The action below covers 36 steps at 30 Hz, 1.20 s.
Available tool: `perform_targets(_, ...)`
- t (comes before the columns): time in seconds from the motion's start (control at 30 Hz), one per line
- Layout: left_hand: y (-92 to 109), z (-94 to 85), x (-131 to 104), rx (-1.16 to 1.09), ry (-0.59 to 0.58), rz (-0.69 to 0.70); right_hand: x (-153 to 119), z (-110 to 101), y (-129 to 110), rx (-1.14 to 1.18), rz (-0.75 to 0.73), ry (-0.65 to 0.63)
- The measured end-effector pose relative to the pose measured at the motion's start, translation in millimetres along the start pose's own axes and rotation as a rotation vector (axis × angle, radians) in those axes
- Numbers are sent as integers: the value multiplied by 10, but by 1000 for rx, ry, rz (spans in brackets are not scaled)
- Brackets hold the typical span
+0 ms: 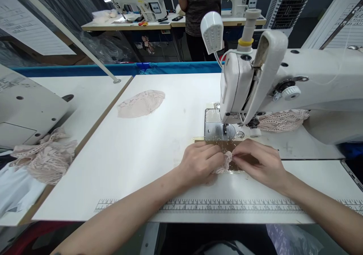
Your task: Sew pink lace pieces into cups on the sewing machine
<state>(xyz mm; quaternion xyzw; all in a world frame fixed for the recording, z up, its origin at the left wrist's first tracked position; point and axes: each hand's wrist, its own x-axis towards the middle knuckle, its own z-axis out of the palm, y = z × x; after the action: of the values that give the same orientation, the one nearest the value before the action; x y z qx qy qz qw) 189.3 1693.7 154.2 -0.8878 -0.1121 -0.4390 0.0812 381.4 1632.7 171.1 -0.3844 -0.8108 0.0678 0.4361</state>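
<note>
Just in front of the sewing machine's needle plate (212, 131), I hold a small piece of pale pink lace (226, 163) between both hands. My left hand (202, 162) is closed over the left part of the lace, its fingers curled down toward the table. With thumb and forefinger, my right hand (259, 162) pinches the lace's right edge. The presser foot and needle area (225, 128) lie a little beyond the fingers. Beneath the lace is a brown patch (235, 167) on the white table. Part of the lace is hidden under my left hand.
A flat lace piece (141, 103) lies left on the white table. Strips of lace (283, 120) sit behind the machine head (241, 81). A lace heap (52, 156) lies by the neighbouring machine. A printed ruler (210, 206) runs along the front edge. A person (200, 13) stands beyond.
</note>
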Motion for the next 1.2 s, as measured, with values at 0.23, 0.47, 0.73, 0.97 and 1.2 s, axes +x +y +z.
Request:
perform_targets(0.23,7,-14,27,5,12,9,3,2,-12,-9,3,21)
perform_targets(0.47,10,-11,17,11,6,4,0,10,2,16,-8,7)
perform_targets(0.73,18,-19,31,15,7,-4,5,-1,2,3,-27,4)
perform_targets(0.97,14,-20,32,0,19,7,-1,-5,11,17,-42,-28)
perform_targets(1.2,19,-22,40,4,40,13,-1,-7,10,11,-33,-30)
